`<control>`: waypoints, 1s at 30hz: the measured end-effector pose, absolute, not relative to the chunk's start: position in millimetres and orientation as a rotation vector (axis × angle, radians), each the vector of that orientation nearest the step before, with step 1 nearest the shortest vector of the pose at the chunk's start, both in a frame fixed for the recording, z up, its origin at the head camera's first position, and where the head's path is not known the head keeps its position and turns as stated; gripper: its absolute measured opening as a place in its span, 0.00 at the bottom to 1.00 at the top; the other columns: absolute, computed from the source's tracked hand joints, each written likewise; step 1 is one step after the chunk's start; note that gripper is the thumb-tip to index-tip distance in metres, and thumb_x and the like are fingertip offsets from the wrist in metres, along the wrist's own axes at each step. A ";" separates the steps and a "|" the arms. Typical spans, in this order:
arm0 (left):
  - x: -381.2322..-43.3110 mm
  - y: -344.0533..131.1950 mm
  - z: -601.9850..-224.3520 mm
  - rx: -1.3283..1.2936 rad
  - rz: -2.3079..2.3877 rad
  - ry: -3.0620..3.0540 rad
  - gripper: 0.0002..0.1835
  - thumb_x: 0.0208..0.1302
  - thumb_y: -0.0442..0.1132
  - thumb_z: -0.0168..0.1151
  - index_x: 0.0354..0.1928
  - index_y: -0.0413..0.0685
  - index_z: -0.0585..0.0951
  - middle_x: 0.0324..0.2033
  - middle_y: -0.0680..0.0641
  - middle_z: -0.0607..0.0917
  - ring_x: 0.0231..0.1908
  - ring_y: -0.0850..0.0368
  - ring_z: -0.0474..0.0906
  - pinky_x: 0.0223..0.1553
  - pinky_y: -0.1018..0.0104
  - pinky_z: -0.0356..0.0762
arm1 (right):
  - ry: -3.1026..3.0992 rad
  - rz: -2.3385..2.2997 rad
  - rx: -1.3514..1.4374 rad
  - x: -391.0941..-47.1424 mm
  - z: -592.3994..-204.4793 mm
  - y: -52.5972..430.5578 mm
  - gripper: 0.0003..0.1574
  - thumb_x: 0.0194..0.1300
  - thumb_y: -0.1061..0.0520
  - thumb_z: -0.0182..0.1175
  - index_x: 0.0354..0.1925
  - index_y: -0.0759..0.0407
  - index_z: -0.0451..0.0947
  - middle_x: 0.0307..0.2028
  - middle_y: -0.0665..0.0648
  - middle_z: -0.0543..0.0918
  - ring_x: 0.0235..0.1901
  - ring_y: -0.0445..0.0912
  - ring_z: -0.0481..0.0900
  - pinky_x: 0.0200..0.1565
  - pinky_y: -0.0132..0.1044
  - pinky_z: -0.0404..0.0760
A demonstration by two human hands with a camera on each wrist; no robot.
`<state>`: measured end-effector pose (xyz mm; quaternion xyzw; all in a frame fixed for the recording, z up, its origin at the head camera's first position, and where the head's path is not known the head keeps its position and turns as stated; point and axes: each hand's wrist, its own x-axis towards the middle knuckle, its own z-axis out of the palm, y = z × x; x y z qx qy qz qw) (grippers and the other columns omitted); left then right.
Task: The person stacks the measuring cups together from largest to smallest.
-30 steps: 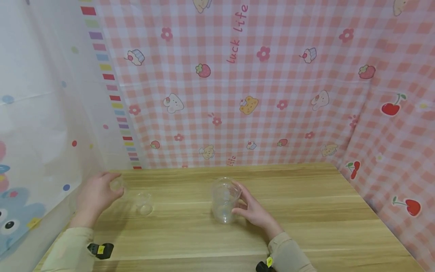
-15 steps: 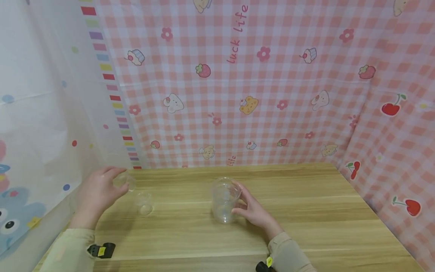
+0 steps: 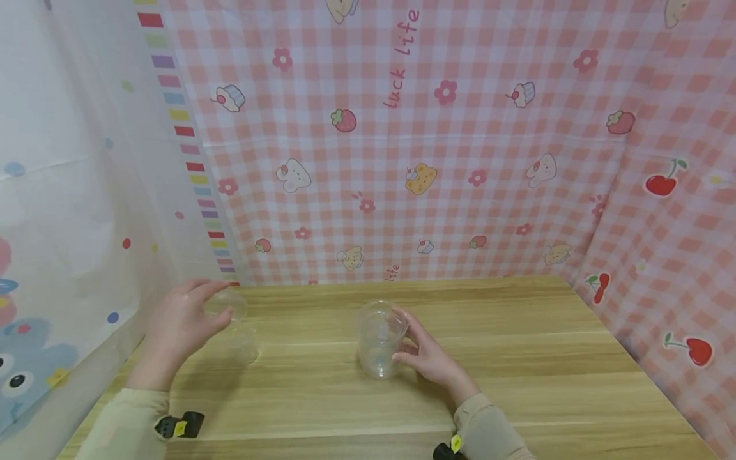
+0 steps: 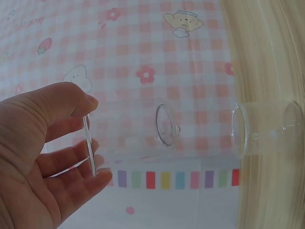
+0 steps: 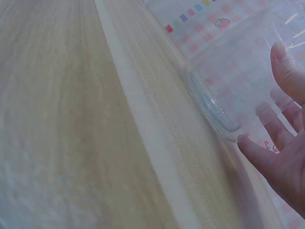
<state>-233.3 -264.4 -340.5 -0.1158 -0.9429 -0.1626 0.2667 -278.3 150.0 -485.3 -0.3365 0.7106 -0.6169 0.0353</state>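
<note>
My left hand (image 3: pixel 184 326) pinches a clear plastic cup (image 3: pixel 231 304) by its rim, thumb on one side and fingers on the other. In the left wrist view the held cup's rim (image 4: pixel 89 145) lies between the fingers, and its round base (image 4: pixel 167 125) hangs above another clear cup (image 4: pixel 267 129). That lower cup (image 3: pixel 246 348) stands upright on the table at the left. My right hand (image 3: pixel 428 354) holds a larger clear cup (image 3: pixel 379 345) from its right side; this one stands on the table. Inner rings show in it, but whether it is nested I cannot tell.
The wood-grain table (image 3: pixel 322 409) reaches back to a pink checked curtain (image 3: pixel 368 217). A white printed curtain (image 3: pixel 75 211) hangs close by the left hand. More pink cloth (image 3: pixel 678 255) borders the right edge.
My left hand has moved right and slightly up with its cup, from beside the lower cup to above it. The right hand and larger cup have stayed still.
</note>
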 end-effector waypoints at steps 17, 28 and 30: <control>-233.1 -251.1 -341.2 -0.356 -0.407 -2.558 0.24 0.51 0.37 0.73 0.52 0.38 0.83 0.49 0.32 0.81 0.46 0.32 0.79 0.44 0.36 0.77 | 2.192 -1.893 -1.014 -278.0 -484.2 151.2 0.57 0.60 0.72 0.64 0.77 0.60 0.45 0.72 0.71 0.57 0.70 0.65 0.57 0.63 0.60 0.67; -235.1 -242.5 -343.9 -0.403 -0.471 -2.596 0.24 0.54 0.39 0.71 0.55 0.40 0.82 0.51 0.34 0.81 0.50 0.34 0.77 0.48 0.36 0.75 | 2.203 -1.873 -1.050 -280.3 -486.0 151.4 0.56 0.60 0.71 0.64 0.77 0.61 0.45 0.71 0.74 0.57 0.69 0.69 0.57 0.62 0.60 0.68; -235.9 -239.8 -344.2 -0.414 -0.483 -2.601 0.25 0.54 0.39 0.71 0.55 0.41 0.82 0.51 0.34 0.81 0.49 0.34 0.78 0.47 0.37 0.76 | 2.206 -1.870 -1.047 -280.3 -485.6 151.5 0.56 0.60 0.71 0.64 0.77 0.61 0.45 0.71 0.74 0.57 0.69 0.69 0.57 0.62 0.60 0.68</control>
